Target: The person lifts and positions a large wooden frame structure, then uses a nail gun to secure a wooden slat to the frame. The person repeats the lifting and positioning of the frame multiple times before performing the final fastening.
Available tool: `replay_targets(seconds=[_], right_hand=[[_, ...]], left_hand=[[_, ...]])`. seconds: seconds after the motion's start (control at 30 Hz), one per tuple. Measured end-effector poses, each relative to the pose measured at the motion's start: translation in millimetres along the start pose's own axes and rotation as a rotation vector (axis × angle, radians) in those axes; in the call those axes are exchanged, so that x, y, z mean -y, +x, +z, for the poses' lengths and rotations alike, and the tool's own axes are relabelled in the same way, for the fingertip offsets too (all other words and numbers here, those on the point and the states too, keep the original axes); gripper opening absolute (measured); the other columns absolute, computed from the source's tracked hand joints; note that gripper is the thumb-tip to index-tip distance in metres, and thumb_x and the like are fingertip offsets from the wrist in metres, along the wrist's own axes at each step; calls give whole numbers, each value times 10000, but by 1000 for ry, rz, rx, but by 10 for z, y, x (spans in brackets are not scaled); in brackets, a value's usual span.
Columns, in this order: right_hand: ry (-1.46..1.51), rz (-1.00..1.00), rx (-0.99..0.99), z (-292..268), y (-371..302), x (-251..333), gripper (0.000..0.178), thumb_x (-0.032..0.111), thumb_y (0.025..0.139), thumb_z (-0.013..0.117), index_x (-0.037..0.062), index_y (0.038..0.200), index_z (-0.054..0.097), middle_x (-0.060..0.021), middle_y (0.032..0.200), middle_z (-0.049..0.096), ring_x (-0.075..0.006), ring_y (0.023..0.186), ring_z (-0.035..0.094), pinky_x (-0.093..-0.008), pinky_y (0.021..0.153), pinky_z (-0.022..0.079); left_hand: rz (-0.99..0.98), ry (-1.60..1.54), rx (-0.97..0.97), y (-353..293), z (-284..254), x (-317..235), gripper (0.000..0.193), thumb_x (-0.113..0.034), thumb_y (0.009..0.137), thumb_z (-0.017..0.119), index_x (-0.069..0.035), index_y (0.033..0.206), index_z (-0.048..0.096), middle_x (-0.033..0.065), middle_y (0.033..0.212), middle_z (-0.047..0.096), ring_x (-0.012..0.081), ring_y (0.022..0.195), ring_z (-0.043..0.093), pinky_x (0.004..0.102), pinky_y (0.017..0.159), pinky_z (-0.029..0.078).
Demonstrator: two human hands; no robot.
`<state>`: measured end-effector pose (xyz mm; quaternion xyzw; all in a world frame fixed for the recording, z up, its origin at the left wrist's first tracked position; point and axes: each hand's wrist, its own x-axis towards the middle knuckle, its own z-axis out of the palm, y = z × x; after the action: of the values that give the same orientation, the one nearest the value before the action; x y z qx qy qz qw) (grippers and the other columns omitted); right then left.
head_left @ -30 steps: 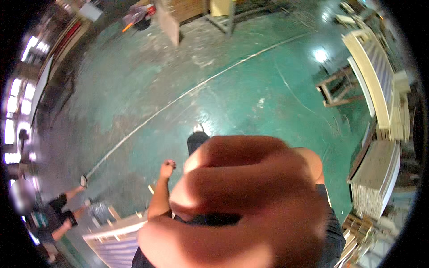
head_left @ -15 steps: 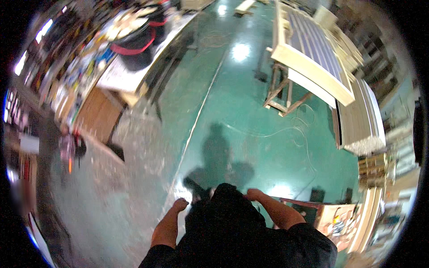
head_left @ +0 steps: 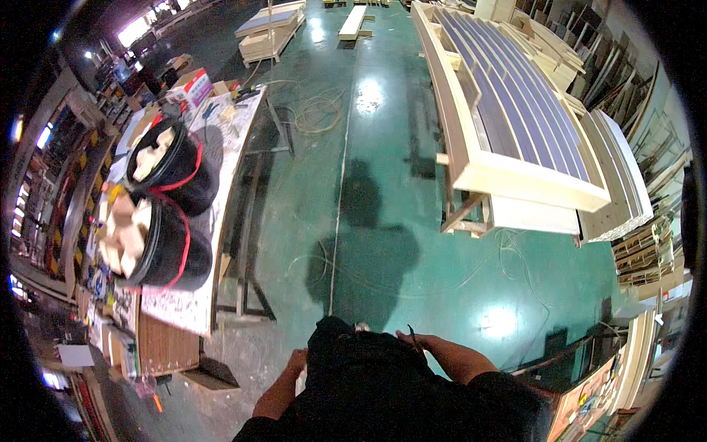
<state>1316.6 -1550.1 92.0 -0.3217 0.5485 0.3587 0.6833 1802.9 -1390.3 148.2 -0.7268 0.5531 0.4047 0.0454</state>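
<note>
My left hand (head_left: 297,360) is low in front of me, at the left edge of my black shirt. Its fingers are mostly hidden against the dark cloth, so any hold is unclear. On the other side, my right hand (head_left: 407,339) looks closed close to my body. A thin dark strip (head_left: 413,337) sticks up at its fingers, too small to name. Both forearms reach forward from short black sleeves.
To the left, a worktable (head_left: 193,313) carries two black buckets (head_left: 193,254) of wood offcuts. A large wooden frame panel (head_left: 534,180) rests on trestles at right, beside stacked boards (head_left: 617,177). A thin hose (head_left: 508,258) trails over the green floor (head_left: 383,272).
My view has moved forward along the floor. The table with the buckets and the frame panel now look nearer. Both hands stay low beside my body; the thin dark strip now shows at the right one.
</note>
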Motion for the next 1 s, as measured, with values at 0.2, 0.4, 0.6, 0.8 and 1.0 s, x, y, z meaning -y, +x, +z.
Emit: replay_targets(seconds=[0.2, 0.4, 0.6, 0.8, 1.0], right_hand=[[-403, -324, -73, -1489, -548, 1698, 769, 710, 940, 541, 149, 1466, 562, -184, 1453, 563, -359, 1298, 566, -527, 1022, 509], [-128, -373, -355, -3256, -691, 3247, 459, 509, 969, 646, 59, 971, 738, -145, 866, 677, -293, 761, 639, -530, 719, 500], [-303, -604, -693, -4887, -993, 4695, 470, 448, 963, 651, 59, 707, 717, -170, 703, 662, -301, 647, 626, -472, 647, 494], [-417, -595, -1076, -6698, -1051, 6369, 465, 490, 889, 665, 61, 724, 739, -162, 790, 729, -369, 633, 652, -508, 638, 510], [-354, -680, -946, -9240, -2675, 7877, 452, 441, 961, 562, 36, 853, 733, -201, 850, 710, -393, 771, 667, -528, 725, 490]], left_hand=[[-177, -329, 179, 1544, -934, -316, 422, -397, 997, 557, -67, 1257, 603, 229, 1180, 676, 373, 1072, 655, 504, 921, 512], [-122, -153, 271, 4345, -3258, -621, 470, -430, 958, 608, -40, 1220, 639, 222, 1187, 683, 378, 1079, 658, 490, 938, 510], [64, -139, -41, 7415, -6170, -1529, 384, -363, 959, 620, -17, 1124, 654, 175, 1037, 696, 335, 949, 668, 450, 855, 511], [51, -1289, 2, 9695, -7727, -2757, 202, -223, 989, 589, -34, 951, 651, 98, 746, 634, 239, 724, 631, 409, 679, 480], [-164, -788, 168, 10398, -7598, -3284, 280, -291, 1010, 567, -19, 1011, 636, 121, 828, 628, 272, 685, 582, 440, 664, 463]])
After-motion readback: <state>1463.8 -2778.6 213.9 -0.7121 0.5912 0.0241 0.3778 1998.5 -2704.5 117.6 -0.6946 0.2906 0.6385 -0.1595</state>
